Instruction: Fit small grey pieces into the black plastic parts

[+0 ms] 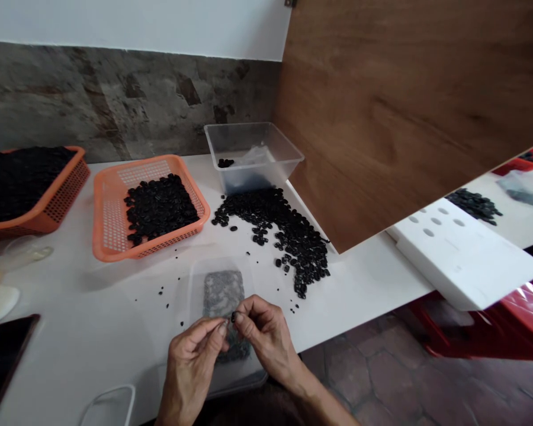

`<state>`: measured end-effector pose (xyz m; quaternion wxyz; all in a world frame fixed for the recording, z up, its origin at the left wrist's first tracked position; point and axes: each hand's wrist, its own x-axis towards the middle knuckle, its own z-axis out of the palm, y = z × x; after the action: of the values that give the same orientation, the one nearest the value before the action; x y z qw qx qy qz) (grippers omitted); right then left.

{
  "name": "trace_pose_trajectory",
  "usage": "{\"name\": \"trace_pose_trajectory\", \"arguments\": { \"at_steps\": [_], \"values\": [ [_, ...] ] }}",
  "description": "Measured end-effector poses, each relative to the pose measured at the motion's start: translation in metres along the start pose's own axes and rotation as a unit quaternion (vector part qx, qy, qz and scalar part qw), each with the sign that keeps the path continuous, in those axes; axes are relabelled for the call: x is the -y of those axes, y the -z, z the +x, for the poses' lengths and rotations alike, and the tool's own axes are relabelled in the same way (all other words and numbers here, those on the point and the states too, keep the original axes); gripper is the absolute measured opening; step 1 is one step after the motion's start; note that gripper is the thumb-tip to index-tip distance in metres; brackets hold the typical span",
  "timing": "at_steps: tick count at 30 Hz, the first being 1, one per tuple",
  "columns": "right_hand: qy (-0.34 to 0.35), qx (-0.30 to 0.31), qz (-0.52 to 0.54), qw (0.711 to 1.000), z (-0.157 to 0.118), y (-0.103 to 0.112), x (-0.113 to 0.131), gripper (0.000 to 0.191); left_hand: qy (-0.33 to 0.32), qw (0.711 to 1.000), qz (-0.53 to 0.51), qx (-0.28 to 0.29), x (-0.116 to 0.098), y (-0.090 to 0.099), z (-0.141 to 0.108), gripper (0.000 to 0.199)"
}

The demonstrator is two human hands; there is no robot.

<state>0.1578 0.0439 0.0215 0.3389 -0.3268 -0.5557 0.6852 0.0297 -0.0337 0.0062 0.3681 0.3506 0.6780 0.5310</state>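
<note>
My right hand [265, 332] pinches a small black piece [234, 317] between thumb and forefinger. Close beside it, my left hand [196, 354] is closed in a pinch with its fingertips almost at the same piece. Whatever it grips is too small to make out. Both hands are held over a clear shallow plastic container [196, 278], which has a greyish, speckled layer and darker bits inside. Beyond the hands, a loose pile of small black pieces [288, 228] spreads across the white table [337, 313].
An orange basket [105, 245] holds more black pieces; a fuller orange basket [66, 195] stands farther left. A clear bin [253, 174] is at the back. A brown wooden panel [395, 118] slants over the right side, near a white box [462, 254]. A dark flat device [4, 355] lies at left.
</note>
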Motion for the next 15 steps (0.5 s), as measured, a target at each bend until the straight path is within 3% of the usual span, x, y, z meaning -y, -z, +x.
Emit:
{"name": "trace_pose_trajectory", "arguments": {
  "at_steps": [4,9,15],
  "values": [
    [0.021,-0.013,-0.094,0.995,-0.0029,0.0026,0.0021,0.022,-0.068,0.997,0.04,-0.018,-0.0039,-0.0021,0.0008,0.009],
    [0.062,0.017,-0.194,0.979,-0.0022,0.0015,0.0076,0.02,-0.068,0.997,0.032,-0.036,-0.0091,-0.0014,0.0013,0.01],
    [0.033,-0.002,-0.149,0.988,-0.0021,0.0016,0.0056,0.022,-0.059,0.998,0.028,-0.023,-0.0066,-0.0003,0.0006,0.015]
  ]
}}
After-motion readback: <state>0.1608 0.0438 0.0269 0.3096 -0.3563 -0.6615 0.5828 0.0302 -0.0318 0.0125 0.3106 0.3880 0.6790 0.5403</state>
